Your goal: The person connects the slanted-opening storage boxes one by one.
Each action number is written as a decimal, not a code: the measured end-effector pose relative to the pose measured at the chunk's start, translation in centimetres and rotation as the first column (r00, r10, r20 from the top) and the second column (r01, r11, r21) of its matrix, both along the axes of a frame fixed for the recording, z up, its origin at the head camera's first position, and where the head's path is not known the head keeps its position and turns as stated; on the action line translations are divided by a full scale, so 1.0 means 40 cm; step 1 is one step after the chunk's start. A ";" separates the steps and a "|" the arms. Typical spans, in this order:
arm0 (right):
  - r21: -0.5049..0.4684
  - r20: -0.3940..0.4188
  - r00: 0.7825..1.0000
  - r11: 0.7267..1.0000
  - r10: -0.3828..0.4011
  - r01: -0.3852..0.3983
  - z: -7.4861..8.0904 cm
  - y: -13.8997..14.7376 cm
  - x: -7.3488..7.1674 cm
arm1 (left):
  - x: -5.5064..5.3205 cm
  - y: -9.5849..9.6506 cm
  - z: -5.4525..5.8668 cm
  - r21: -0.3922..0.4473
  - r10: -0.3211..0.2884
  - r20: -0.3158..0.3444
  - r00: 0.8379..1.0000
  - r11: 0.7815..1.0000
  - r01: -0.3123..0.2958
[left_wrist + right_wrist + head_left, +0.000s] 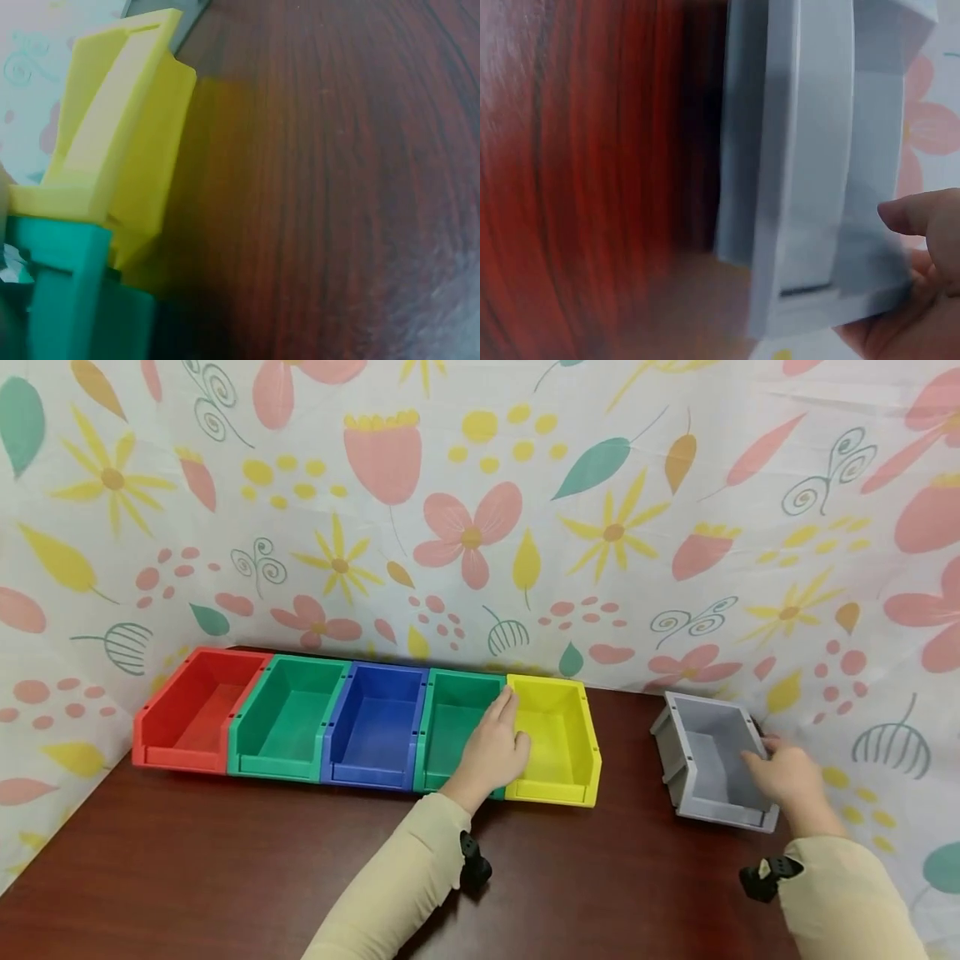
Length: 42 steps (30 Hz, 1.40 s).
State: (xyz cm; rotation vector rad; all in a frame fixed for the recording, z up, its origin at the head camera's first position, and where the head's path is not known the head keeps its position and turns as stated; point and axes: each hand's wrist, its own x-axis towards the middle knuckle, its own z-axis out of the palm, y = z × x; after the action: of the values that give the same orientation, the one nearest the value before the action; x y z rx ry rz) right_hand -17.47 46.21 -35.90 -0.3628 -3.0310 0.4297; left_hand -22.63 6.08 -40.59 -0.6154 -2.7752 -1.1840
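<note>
My left hand lies with straight fingers over the shared edge of a yellow bin and the green bin beside it, its thumb on the yellow side. At the right, my right hand grips the right wall of a grey plastic bin, with the thumb inside and the fingers outside. The right wrist view shows the grey bin close up, its front lip facing the camera. Only the yellow bin and green bin are clear in the left wrist view; the left fingers are hidden there.
A red bin, another green bin and a blue bin continue the row leftward, side by side. All stand on a dark brown table before a flower-patterned cloth. A gap separates the yellow and grey bins.
</note>
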 end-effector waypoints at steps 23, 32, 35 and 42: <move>-0.434 -0.112 0.993 0.901 -0.048 -0.006 -0.031 -0.202 -0.051 | -0.007 -0.020 -0.035 0.206 0.048 0.121 0.991 0.976 -0.072; -0.444 -0.116 0.993 0.896 -0.026 -0.028 -0.017 -0.227 -0.051 | 0.000 -0.018 -0.040 0.217 0.063 0.124 0.990 0.972 -0.089; -0.414 -0.124 0.992 0.910 -0.015 -0.037 -0.007 -0.229 -0.050 | 0.000 -0.018 -0.042 0.220 0.063 0.125 0.990 0.971 -0.090; -0.337 -0.135 0.991 0.940 0.009 -0.055 0.024 -0.244 -0.049 | -0.004 -0.020 -0.038 0.216 0.071 0.127 0.989 0.971 -0.097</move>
State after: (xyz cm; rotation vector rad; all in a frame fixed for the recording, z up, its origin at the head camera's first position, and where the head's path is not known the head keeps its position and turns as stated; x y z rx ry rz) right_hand -19.43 36.43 -34.94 -0.2876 -2.8319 0.9469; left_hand -22.81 5.27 -42.10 -0.4149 -2.6751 -1.5298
